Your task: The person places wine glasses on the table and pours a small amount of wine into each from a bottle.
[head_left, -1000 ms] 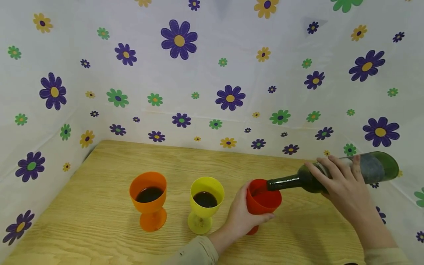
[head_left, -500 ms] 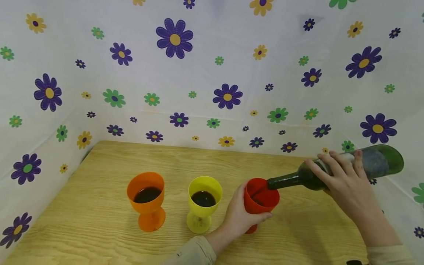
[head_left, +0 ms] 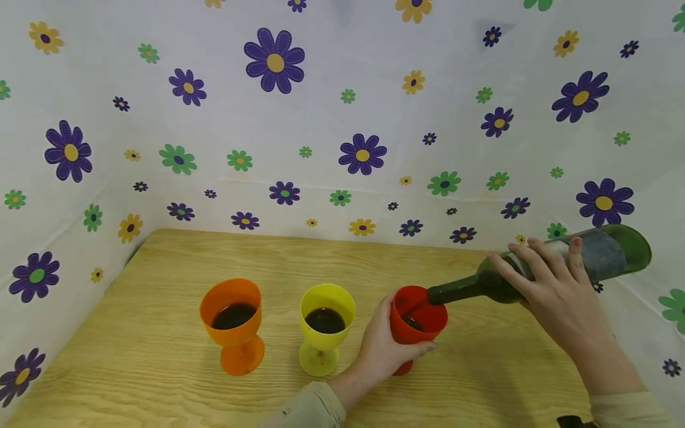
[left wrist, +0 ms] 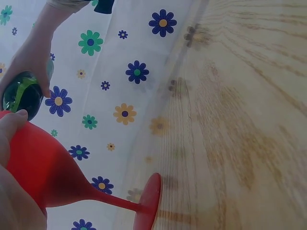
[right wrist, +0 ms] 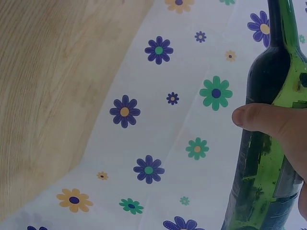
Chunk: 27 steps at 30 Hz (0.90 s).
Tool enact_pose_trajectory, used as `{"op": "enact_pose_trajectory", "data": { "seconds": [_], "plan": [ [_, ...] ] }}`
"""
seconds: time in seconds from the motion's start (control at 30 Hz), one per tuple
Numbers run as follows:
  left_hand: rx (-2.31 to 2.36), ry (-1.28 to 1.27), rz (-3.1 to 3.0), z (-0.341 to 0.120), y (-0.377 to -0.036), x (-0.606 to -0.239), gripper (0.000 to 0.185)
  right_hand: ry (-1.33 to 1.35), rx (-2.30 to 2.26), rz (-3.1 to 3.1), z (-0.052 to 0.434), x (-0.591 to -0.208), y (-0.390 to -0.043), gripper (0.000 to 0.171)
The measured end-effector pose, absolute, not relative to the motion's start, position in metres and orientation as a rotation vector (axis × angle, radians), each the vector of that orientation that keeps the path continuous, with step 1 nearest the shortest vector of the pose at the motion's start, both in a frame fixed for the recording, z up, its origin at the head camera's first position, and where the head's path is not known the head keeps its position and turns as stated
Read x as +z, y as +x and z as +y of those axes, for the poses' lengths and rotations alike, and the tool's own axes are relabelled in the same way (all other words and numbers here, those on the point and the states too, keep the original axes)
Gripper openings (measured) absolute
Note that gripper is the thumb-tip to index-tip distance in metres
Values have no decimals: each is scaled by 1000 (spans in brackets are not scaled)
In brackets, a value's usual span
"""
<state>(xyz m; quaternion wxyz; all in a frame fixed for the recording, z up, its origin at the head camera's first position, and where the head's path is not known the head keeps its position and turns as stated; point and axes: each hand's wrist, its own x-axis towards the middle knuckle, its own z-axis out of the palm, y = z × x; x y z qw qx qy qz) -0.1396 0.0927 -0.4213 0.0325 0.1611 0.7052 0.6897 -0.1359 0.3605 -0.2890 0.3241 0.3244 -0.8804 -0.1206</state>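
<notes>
My left hand [head_left: 382,345] grips the bowl of a red goblet [head_left: 420,333], which stands with its foot [left wrist: 149,203] on the table in the left wrist view. Tilted neck-down, a green wine bottle [head_left: 497,279] is held by my right hand [head_left: 556,288], its mouth at the goblet's rim. A thin dark stream runs from it into the red goblet, where some dark liquid shows at the bottom. Dark liquid still lies inside the bottle [right wrist: 268,72] in the right wrist view, with my thumb [right wrist: 261,119] across its body.
Left of the red goblet stands a yellow goblet [head_left: 319,356], then an orange goblet [head_left: 242,353], both part-filled with dark liquid. The wooden table [head_left: 155,309] meets a white flowered sheet [head_left: 316,107] at the back and sides. A small black object [head_left: 569,421] shows near the right sleeve.
The bottle's base has risen slightly, so it tilts more steeply. Dark liquid now shows inside the red goblet. The whole scene shifts a little left as the head view turns.
</notes>
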Motion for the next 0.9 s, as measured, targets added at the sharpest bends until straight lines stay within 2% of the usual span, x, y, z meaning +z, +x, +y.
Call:
{"op": "enact_pose_trajectory", "data": {
  "seconds": [0.7,0.9],
  "plan": [
    [2100,487,2183,91,-139,-421,85,877,-322,-2216,348,-279,-136,110],
    [2097,493,2182,91,-139,-421,85,868,-357,-2274,348,-277,-134,117]
  ]
}}
